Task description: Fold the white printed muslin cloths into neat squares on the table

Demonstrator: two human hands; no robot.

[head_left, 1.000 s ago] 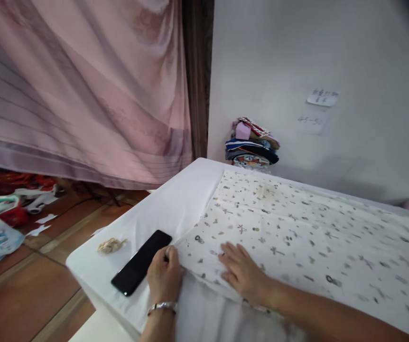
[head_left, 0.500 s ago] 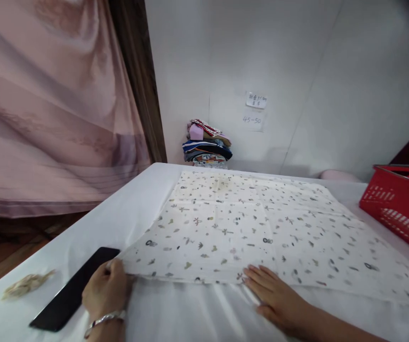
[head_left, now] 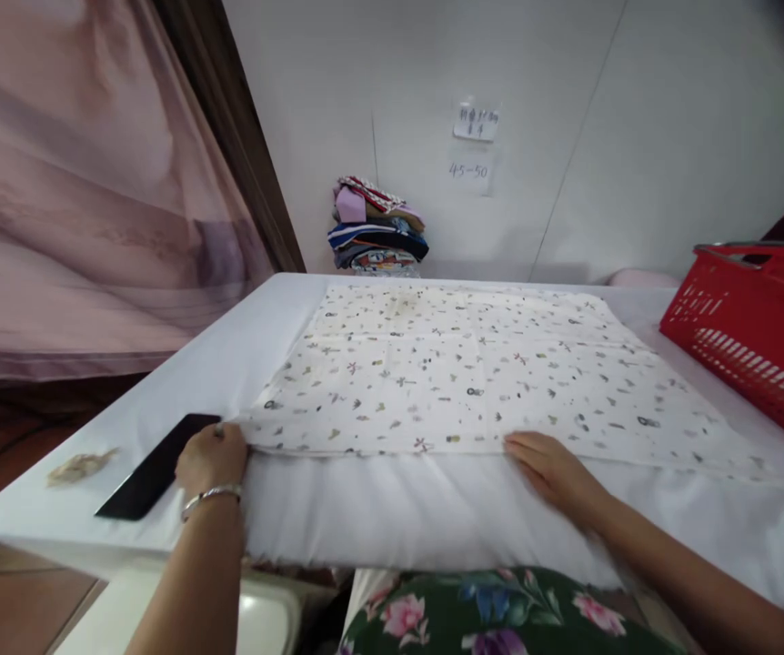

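**Printed cloth (head_left: 392,391) was held at one corner**

The cloth was spread on the white table (head_left: 228,355), its off-white ground scattered with small dark, olive and reddish motifs. Faint fold lines were shown across it, and a brownish patch was seen near the far edge, at eleven o'clock from its centre.

Its near left corner was pinched in the curled fingers of the left hand (head_left: 211,457); from that grip, the cloth was stretched out between twelve and three o'clock. Its near edge was touched by the right hand (head_left: 550,473), unclasped, with fingers extended; from there, cloth was spread from nine through twelve to three.

A phone (head_left: 153,475) was placed at the left hand's nine o'clock, a basket (head_left: 767,332) at the right hand's two.
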